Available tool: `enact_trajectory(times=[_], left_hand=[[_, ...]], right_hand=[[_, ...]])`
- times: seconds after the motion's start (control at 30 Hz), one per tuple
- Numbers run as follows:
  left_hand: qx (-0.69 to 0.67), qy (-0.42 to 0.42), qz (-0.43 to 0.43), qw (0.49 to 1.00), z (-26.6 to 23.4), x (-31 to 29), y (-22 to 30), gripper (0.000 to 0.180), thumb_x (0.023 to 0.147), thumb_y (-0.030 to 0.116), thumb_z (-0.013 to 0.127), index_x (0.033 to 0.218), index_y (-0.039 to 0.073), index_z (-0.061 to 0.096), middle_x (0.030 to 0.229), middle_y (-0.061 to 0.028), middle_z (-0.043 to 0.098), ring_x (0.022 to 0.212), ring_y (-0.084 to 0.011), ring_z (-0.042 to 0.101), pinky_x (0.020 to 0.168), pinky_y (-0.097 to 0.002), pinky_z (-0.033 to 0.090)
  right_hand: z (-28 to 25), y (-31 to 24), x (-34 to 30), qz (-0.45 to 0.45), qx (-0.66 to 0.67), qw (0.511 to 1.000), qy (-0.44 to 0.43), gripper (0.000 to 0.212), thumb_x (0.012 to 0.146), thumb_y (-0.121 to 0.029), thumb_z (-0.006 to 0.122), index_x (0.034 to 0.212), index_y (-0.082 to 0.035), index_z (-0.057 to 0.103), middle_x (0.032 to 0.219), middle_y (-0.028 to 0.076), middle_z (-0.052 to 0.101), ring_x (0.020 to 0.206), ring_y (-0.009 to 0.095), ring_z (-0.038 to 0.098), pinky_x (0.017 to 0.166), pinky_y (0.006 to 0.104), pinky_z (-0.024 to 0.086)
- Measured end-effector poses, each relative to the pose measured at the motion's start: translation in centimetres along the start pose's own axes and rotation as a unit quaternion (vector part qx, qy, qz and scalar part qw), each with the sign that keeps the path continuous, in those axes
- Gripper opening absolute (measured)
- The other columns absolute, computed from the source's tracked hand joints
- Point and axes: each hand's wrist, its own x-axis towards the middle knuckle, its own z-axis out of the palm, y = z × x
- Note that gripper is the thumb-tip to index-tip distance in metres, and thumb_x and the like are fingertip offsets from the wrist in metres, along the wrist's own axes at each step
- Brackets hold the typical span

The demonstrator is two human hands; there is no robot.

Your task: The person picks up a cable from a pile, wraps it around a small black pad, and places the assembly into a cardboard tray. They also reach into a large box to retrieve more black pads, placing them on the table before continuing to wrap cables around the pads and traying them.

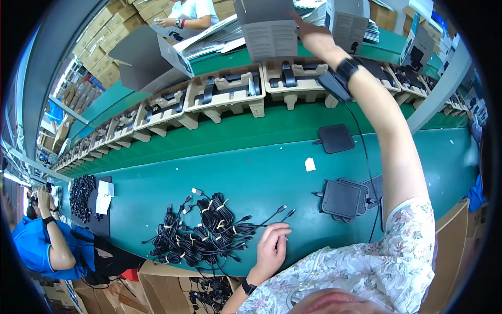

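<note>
My right arm stretches to the far side, where my right hand (315,40) grips the right edge of an open grey carton (267,37). A black band circles that wrist. Beside it is a flat black device (334,86), its cable (367,162) trailing down to the table. Near the front edge, my left hand (273,248) rests on the green table (251,175) with its fingers loosely bent and nothing visible in them. To its left lies a heap of tied black USB cables (204,235); two plug ends reach close to my fingers.
A row of pulp trays (225,99) with black parts crosses the far side. Flat black square devices (342,199) lie stacked at right, with another (336,138) beyond. A co-worker in blue (52,246) works at left; another (193,15) is across. An open grey carton (144,60) stands far left.
</note>
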Motion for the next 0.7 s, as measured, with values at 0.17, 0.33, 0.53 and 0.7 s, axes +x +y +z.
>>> enact_trajectory(times=[0.17,0.33,0.53,0.7], left_hand=[[0.017,-0.006,0.03,0.999,0.3,0.2,0.0,0.017,0.082,-0.009,0.048,0.09,-0.001,0.06,0.101,-0.0123,0.058,0.072,-0.0164,0.059,0.062,-0.0252,0.051],[0.04,0.009,0.039,0.998,-0.1,0.1,-0.3,0.017,0.082,-0.008,0.048,0.089,0.0,0.06,0.1,-0.0122,0.058,0.071,-0.0172,0.059,0.061,-0.0262,0.049],[0.046,0.011,0.047,0.998,-0.1,-0.3,-0.7,0.015,0.084,-0.008,0.048,0.089,-0.001,0.06,0.1,-0.0116,0.058,0.076,-0.0154,0.058,0.063,-0.0243,0.05],[0.024,0.016,0.045,0.999,-0.4,-0.4,-0.9,0.014,0.085,-0.007,0.048,0.088,-0.001,0.06,0.1,-0.0115,0.058,0.077,-0.0148,0.058,0.063,-0.0234,0.05]], right_hand=[[-3.6,1.5,-8.3,-0.052,0.011,0.997,-0.05,0.032,0.086,-0.027,0.055,0.116,-0.014,0.052,0.08,0.009,0.065,0.073,0.031,0.063,0.062,0.0376,0.05],[-7.1,1.5,-15.8,-0.091,0.062,0.975,-0.191,0.034,0.081,-0.029,0.062,0.109,-0.01,0.055,0.089,0.009,0.064,0.08,0.029,0.061,0.067,0.0377,0.05],[-8.5,1.7,-20.7,-0.08,0.106,0.939,-0.316,0.055,0.071,-0.035,0.072,0.114,-0.005,0.056,0.11,0.011,0.058,0.106,0.028,0.052,0.086,0.0385,0.043],[-8.0,0.1,-21.9,-0.088,0.103,0.921,-0.365,0.066,0.067,-0.039,0.074,0.118,-0.003,0.054,0.104,0.011,0.057,0.107,0.028,0.048,0.092,0.0376,0.039]])
